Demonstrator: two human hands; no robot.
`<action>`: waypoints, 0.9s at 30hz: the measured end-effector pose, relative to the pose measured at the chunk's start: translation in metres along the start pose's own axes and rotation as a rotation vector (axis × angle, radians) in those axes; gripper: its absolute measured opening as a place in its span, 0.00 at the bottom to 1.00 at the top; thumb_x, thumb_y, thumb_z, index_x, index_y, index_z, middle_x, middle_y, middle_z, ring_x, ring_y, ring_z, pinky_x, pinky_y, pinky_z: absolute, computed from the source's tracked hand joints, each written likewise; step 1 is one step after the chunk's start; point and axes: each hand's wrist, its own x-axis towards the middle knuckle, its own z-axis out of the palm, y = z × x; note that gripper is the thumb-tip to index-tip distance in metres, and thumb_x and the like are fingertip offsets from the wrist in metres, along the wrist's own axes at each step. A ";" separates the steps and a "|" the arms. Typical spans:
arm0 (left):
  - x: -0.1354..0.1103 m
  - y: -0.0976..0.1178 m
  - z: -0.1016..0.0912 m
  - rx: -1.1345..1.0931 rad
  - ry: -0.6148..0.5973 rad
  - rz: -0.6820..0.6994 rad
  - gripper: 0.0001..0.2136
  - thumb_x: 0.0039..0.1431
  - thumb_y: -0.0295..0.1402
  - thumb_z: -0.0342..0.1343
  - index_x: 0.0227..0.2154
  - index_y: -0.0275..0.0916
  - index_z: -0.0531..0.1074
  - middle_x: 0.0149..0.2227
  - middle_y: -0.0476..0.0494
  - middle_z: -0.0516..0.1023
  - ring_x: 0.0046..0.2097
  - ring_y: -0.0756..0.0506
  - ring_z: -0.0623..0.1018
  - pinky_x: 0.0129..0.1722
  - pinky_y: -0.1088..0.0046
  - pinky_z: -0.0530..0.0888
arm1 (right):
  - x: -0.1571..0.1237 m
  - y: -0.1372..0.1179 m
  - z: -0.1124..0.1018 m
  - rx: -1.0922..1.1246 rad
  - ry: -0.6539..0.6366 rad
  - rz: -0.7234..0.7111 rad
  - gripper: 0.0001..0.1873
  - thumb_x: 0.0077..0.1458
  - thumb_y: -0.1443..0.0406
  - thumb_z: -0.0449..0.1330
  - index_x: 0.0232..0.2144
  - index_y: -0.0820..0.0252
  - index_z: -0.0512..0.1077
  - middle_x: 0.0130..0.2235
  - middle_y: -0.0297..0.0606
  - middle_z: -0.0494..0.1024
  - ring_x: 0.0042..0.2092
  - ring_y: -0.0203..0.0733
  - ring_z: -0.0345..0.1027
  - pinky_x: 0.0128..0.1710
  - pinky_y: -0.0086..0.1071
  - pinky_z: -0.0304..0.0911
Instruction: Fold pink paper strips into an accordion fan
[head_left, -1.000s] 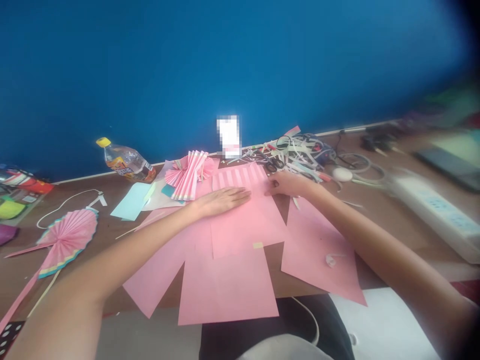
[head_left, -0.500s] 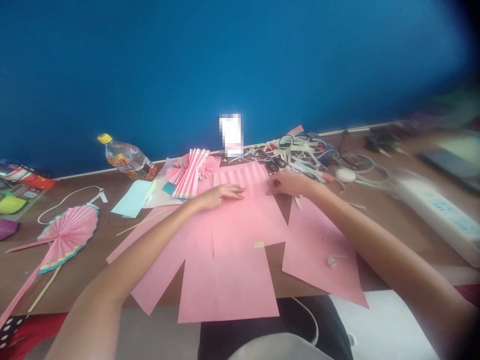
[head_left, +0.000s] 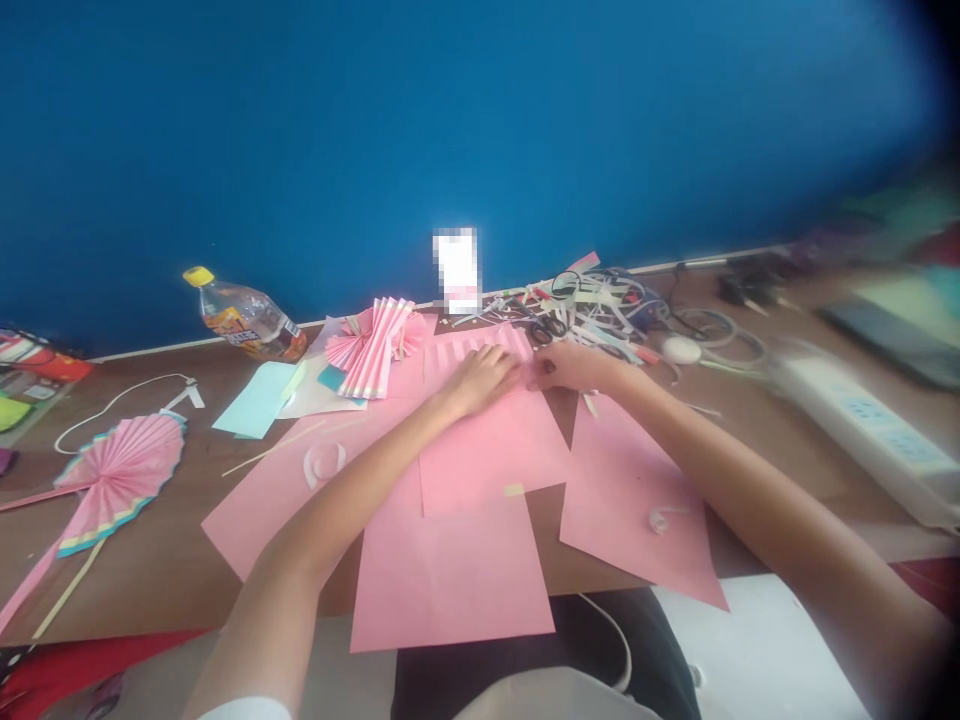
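Note:
A pink sheet of paper with pleats along its far part lies in the middle of the table. My left hand rests on top of the pleats, palm down, its fingers stretched toward the right edge. At that right edge my right hand is closed, thumb and fingers curled on the paper's border; the fingertips are partly hidden. A small yellow strip shows at the near edge of this sheet. Another pink sheet lies beneath and sticks out past the table's front edge.
More pink paper lies at right with a curled white strip. Behind are a pleated pink fan, a bottle and a heap of paper strips and cables. A finished-looking fan is at left, a power strip at right.
My left hand has slid right across the pleats, close to my right hand. The right hand stays at the paper's right edge. The view has shifted slightly.

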 end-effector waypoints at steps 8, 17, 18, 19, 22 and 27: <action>-0.011 -0.024 -0.005 -0.129 -0.059 0.094 0.21 0.69 0.41 0.38 0.57 0.42 0.67 0.60 0.41 0.66 0.60 0.41 0.64 0.61 0.60 0.56 | 0.000 -0.001 -0.001 0.015 -0.011 -0.014 0.18 0.47 0.52 0.63 0.22 0.57 0.64 0.24 0.33 0.69 0.28 0.38 0.61 0.28 0.32 0.49; -0.023 -0.031 0.002 -0.058 -0.053 -0.008 0.26 0.69 0.44 0.35 0.66 0.43 0.52 0.70 0.43 0.47 0.70 0.41 0.46 0.66 0.57 0.45 | -0.014 -0.023 -0.014 -0.079 0.018 -0.125 0.10 0.54 0.59 0.57 0.26 0.58 0.66 0.26 0.36 0.70 0.29 0.39 0.61 0.29 0.32 0.49; -0.023 -0.033 0.005 -0.047 -0.046 -0.008 0.27 0.68 0.45 0.35 0.67 0.42 0.49 0.70 0.42 0.45 0.70 0.41 0.44 0.67 0.57 0.44 | -0.014 -0.028 -0.012 -0.105 0.095 -0.140 0.07 0.55 0.61 0.55 0.29 0.58 0.67 0.28 0.37 0.72 0.31 0.40 0.62 0.30 0.32 0.50; -0.022 -0.034 0.007 -0.042 -0.049 -0.007 0.29 0.68 0.46 0.35 0.67 0.40 0.47 0.70 0.41 0.43 0.70 0.41 0.43 0.67 0.58 0.44 | -0.012 -0.035 -0.009 -0.129 0.204 -0.143 0.08 0.57 0.61 0.53 0.34 0.59 0.69 0.32 0.39 0.73 0.34 0.42 0.64 0.32 0.32 0.52; -0.019 -0.038 0.013 -0.046 -0.083 -0.002 0.31 0.66 0.48 0.38 0.67 0.37 0.47 0.70 0.38 0.44 0.70 0.39 0.44 0.67 0.57 0.47 | 0.002 -0.058 0.009 -0.221 0.503 -0.139 0.19 0.62 0.62 0.46 0.51 0.63 0.66 0.48 0.49 0.73 0.48 0.51 0.64 0.44 0.38 0.56; -0.017 -0.034 0.012 -0.085 0.035 0.012 0.28 0.65 0.39 0.44 0.66 0.38 0.51 0.68 0.37 0.50 0.69 0.39 0.52 0.66 0.58 0.54 | 0.027 -0.074 0.048 -0.293 0.528 -0.177 0.36 0.64 0.50 0.41 0.65 0.71 0.50 0.63 0.57 0.59 0.63 0.59 0.50 0.58 0.48 0.49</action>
